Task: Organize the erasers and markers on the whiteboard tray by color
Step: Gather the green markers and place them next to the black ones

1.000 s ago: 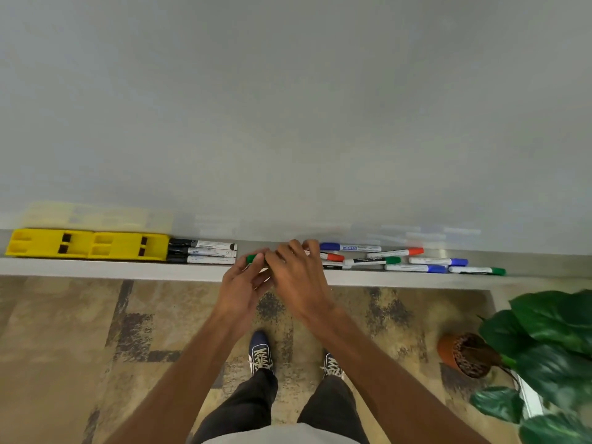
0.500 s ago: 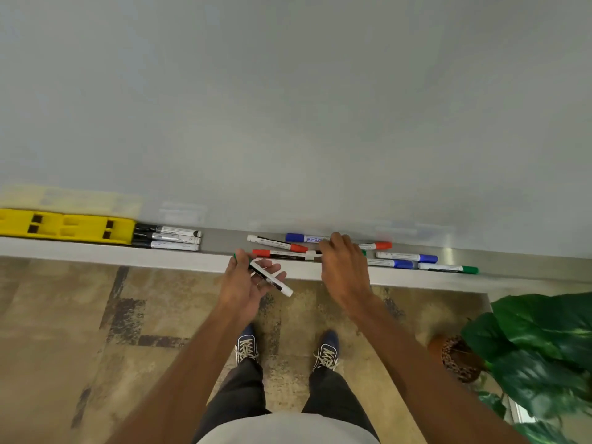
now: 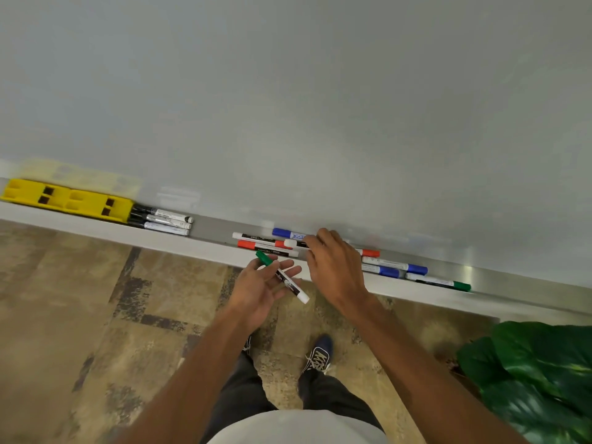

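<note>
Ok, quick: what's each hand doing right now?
Left hand: open, palm up, green marker resting across its fingers.
Right hand: fingers curled over loose markers; whether it grips one cannot be told.

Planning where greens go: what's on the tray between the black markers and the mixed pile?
Nothing: head view shows bare tray between black markers and pile.

Soft, even indoor light fills the view, moderately bright. The whiteboard [image 3: 288, 107] reads flat grey, and its glossy lower edge carries pale reflections of the yellow erasers [image 3: 67, 200]. One small glare spot shines on the metal tray [image 3: 469, 271] toward the right. Shadows on the carpet [image 3: 80, 299] are faint. Wide-angle distortion tilts and bows the tray; the plant [image 3: 538, 373] leaves at the corner look smeared.
</note>
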